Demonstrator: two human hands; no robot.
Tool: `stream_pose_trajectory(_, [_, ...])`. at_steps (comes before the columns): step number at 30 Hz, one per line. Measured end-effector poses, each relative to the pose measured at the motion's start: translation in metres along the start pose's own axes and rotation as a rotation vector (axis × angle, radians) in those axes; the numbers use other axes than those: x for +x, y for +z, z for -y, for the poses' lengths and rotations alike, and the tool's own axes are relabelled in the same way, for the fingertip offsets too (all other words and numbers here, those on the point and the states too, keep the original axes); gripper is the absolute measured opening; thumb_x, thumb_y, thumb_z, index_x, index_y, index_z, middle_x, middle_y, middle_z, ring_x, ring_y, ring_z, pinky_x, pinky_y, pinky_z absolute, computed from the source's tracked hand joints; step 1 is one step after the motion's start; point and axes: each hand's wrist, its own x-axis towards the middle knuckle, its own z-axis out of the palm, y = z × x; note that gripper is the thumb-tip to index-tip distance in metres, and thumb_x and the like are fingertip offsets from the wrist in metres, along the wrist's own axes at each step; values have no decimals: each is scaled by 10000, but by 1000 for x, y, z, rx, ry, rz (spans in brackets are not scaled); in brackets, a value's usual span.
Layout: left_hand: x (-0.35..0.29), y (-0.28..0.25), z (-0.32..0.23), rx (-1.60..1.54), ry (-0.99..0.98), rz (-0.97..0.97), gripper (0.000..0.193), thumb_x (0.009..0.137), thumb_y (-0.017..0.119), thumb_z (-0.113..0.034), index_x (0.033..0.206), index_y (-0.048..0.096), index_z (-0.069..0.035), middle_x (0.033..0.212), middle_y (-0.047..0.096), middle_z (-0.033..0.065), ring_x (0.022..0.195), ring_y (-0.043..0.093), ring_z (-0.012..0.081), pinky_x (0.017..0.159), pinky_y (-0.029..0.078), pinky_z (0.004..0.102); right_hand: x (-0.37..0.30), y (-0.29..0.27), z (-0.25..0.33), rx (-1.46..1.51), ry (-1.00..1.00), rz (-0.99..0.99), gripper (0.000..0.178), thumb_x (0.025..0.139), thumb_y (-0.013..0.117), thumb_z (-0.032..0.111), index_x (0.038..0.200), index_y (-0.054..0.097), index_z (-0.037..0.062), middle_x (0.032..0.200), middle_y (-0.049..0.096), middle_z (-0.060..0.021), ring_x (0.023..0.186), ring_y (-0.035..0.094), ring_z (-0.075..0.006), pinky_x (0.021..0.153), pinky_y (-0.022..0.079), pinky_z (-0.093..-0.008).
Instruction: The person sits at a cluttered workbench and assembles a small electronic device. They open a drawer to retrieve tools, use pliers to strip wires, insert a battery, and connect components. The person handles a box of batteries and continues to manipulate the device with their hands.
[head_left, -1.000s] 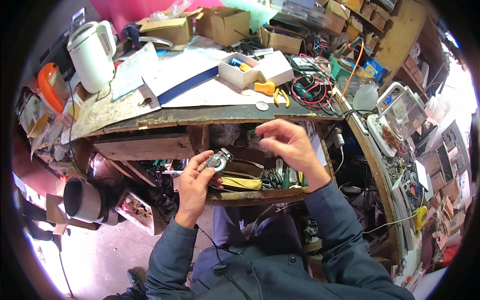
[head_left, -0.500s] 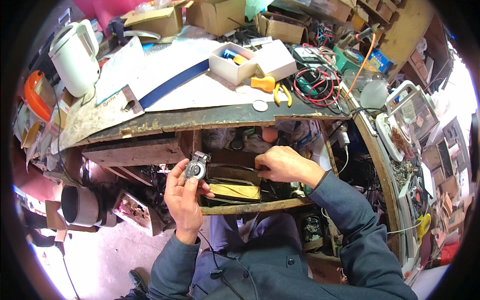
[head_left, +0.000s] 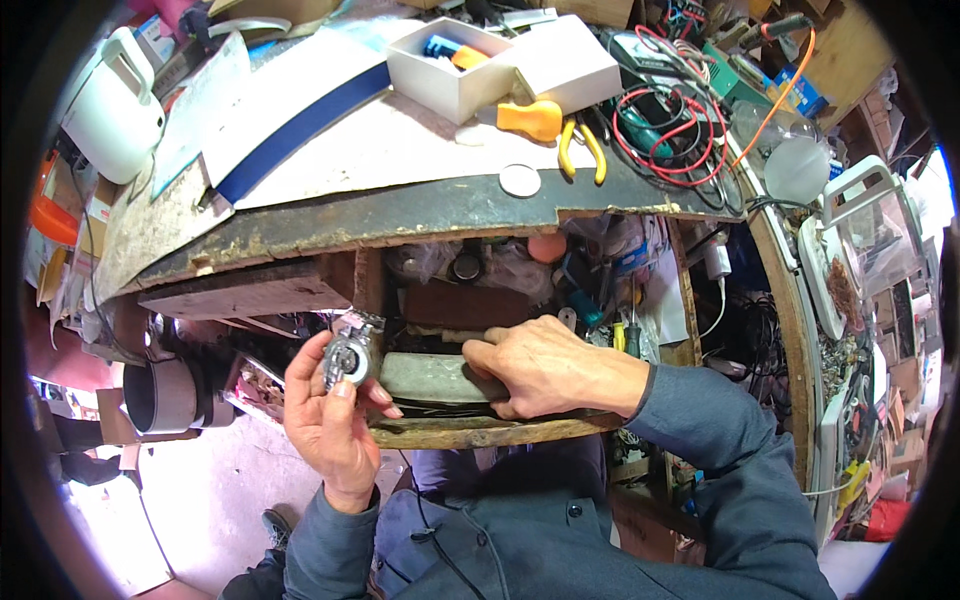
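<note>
My left hand [head_left: 335, 425] pinches a silver wristwatch [head_left: 345, 362] between thumb and fingers, its metal band bunched at the top. It is held over the left front of an open drawer [head_left: 490, 432]. Inside that drawer, my right hand [head_left: 545, 372] has its bent fingers and thumb around the right end of a long grey box [head_left: 435, 378]. The fingertips are partly hidden by the hand. Behind the box lies a dark brown oblong piece [head_left: 465, 303], among plastic bags and a round dark-rimmed jar [head_left: 466, 267].
On the bench above are a white box [head_left: 450, 90] with its lid, an orange-yellow tool handle [head_left: 530, 120], yellow-handled pliers [head_left: 582, 150], a white disc [head_left: 520, 180] and red and black leads [head_left: 670, 140]. Screwdrivers [head_left: 626, 338] stand in the drawer's right side. A white kettle [head_left: 112, 110] stands left.
My right hand has come down and nearer, onto the box. The yellow strip and brown cardboard inside no longer show; a grey surface does. My left hand still holds the watch. The view has shifted.
</note>
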Motion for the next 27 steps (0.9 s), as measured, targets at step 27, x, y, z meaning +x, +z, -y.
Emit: stream_pose_trajectory(27, [-2, -3, 0, 65, -1, -75, 531, 960, 576, -127, 1439, 431, 50, 1111, 665, 215, 679, 634, 174, 475, 569, 287, 3, -17, -37, 142, -22, -81, 140, 788, 698, 115, 917, 687, 64, 851, 687, -155, 837, 682, -397, 699, 547, -501])
